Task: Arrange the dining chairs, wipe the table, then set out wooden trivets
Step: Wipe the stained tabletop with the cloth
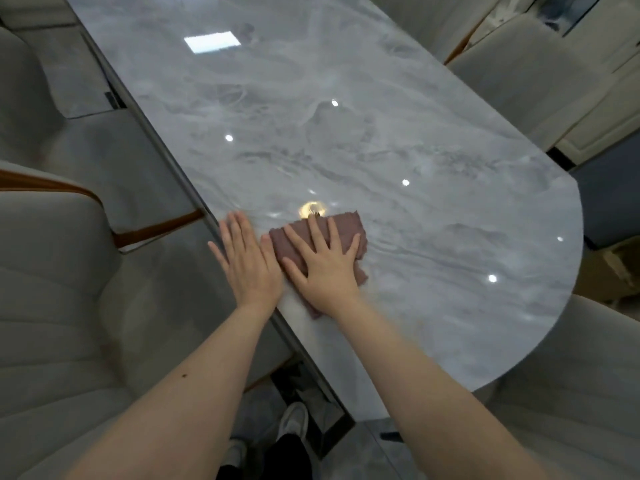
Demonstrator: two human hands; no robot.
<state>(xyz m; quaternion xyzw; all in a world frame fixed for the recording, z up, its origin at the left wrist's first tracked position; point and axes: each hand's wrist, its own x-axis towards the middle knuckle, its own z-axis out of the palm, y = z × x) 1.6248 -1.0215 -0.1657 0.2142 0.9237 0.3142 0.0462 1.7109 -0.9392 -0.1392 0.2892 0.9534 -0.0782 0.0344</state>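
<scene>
On my far left a grey chair point(52, 306) with brown piping sits close against the long edge of the table point(346, 140), and a second chair point(31, 98) stands further up the same side. From that I judge the chair step is largely dealt with.

Next comes my left hand point(247, 259), laid flat at the table's near edge with the fingers straight and together, gripping nothing; it looks to be bracing me while I lean in.

Just beside it, nearly touching, my right hand point(325, 263) presses down on a folded reddish-brown cloth point(346, 230). The fingers are spread and straight across the cloth, pushing it against the glossy marble rather than curling round it. So I take the wiping as the step in hand.

The cloth lies near the left edge, towards the rounded end of the table, and most of the top reaches away from it, up and to the right. I would next sweep the cloth rightward across the rounded end, keeping the palm flat so the folds do not bunch.

On the right, more chairs point(540, 84) stand round the far side, and another chair point(571, 375) sits at the near right corner. I see no wooden trivets anywhere, so they would have to be fetched.
</scene>
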